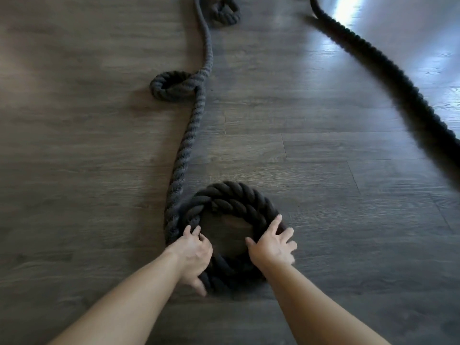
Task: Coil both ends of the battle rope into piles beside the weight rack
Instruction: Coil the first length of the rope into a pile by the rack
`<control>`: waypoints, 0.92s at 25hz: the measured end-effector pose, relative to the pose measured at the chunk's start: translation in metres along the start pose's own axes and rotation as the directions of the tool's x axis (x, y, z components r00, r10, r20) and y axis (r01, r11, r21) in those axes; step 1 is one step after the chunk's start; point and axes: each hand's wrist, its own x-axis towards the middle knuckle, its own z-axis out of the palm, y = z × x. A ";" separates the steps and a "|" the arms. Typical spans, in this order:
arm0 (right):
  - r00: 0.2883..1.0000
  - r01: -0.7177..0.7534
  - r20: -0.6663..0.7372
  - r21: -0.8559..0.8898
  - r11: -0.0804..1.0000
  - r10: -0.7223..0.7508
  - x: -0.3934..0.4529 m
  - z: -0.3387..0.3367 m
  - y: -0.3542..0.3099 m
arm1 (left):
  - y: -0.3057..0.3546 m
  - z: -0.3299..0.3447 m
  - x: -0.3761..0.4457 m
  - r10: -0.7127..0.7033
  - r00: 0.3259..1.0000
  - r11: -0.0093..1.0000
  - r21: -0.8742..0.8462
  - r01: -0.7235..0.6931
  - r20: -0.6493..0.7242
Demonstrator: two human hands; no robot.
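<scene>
A thick black twisted battle rope lies on the dark wood floor. Close in front of me it forms a round coil [234, 202] of about two turns with bare floor in its middle. My left hand [194, 255] grips the coil's near-left side, fingers curled around the rope. My right hand [272, 245] lies flat on the coil's right side with fingers spread. From the coil's left, the rope [185, 145] runs away from me through a small loop [171, 87] toward a further bunch [224, 9] at the top edge.
The other length of rope [388, 70] runs diagonally from the top centre to the right edge. Bright window glare falls on the floor [373, 220] at the upper right. No weight rack is in view.
</scene>
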 end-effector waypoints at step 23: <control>0.971 -0.238 0.058 0.283 0.929 0.231 0.086 -0.044 -0.109 | -0.127 -0.026 0.064 -0.150 0.986 0.976 -0.173 0.135 -0.078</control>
